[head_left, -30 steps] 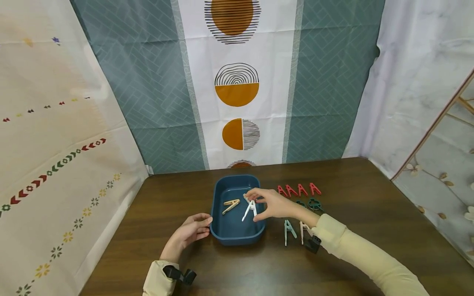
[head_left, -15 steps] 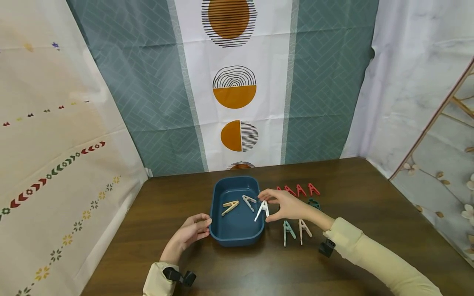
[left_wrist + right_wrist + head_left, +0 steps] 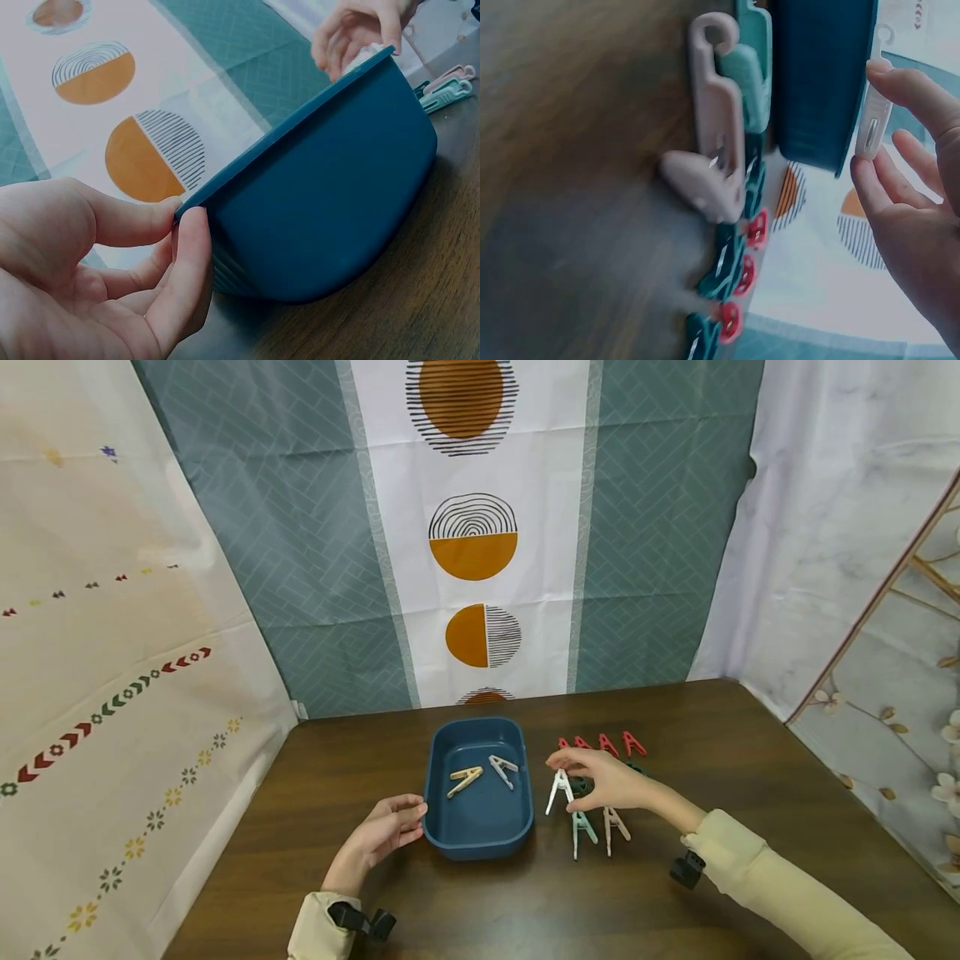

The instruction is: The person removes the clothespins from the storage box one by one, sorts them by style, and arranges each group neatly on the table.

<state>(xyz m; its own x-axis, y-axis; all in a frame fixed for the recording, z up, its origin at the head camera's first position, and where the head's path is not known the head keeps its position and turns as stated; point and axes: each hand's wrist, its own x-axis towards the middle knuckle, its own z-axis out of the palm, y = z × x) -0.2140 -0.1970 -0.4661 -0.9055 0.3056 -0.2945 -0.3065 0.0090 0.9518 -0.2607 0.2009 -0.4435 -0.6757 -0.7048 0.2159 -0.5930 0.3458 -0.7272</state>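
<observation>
In the head view, my left hand (image 3: pixel 382 835) is at the left side of a deep blue plastic bin (image 3: pixel 480 852). The left wrist view shows its thumb and fingers pinching the bin's rim (image 3: pixel 292 124). My right hand (image 3: pixel 615 782), just right of the bin, pinches a white clothespin (image 3: pixel 560 785) between thumb and fingertips; the clothespin is raised above the table. Inside the bin lie a cream clothespin (image 3: pixel 467 779) and a whitish one (image 3: pixel 502 769). Below the right hand, a mint clothespin (image 3: pixel 582 832) and a pale pink clothespin (image 3: pixel 615 828) lie on the table.
Several red clothespins (image 3: pixel 632 743) form a row at the back right. Dark green clips (image 3: pixel 724 266) lie in front of them, mostly covered by the right hand in the head view. The brown table (image 3: pixel 480 910) ends at a curtain (image 3: pixel 487 635) behind.
My right hand has moved from over the bin to its right with the white clothespin in its fingers, uncovering the whitish clothespin inside. My left hand stays on the rim.
</observation>
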